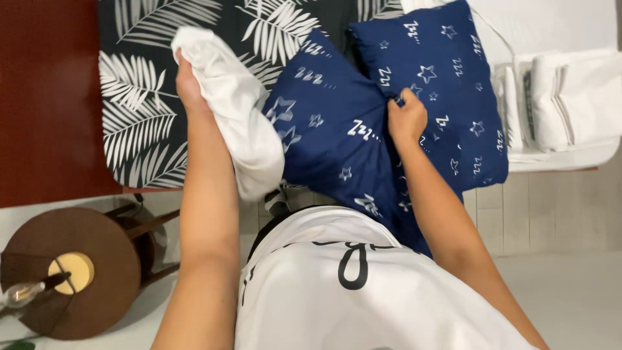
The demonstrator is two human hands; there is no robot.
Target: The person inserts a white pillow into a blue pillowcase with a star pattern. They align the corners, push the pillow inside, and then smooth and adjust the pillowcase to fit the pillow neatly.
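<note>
The left hand (188, 84) is closed around a bunched white cloth cover (243, 123), lifting it off the leaf-patterned black bedspread (136, 123) so it hangs free. The right hand (406, 120) pinches the near navy star-print pillow (330, 142), holding it up against a second one (447, 78) to its right.
</note>
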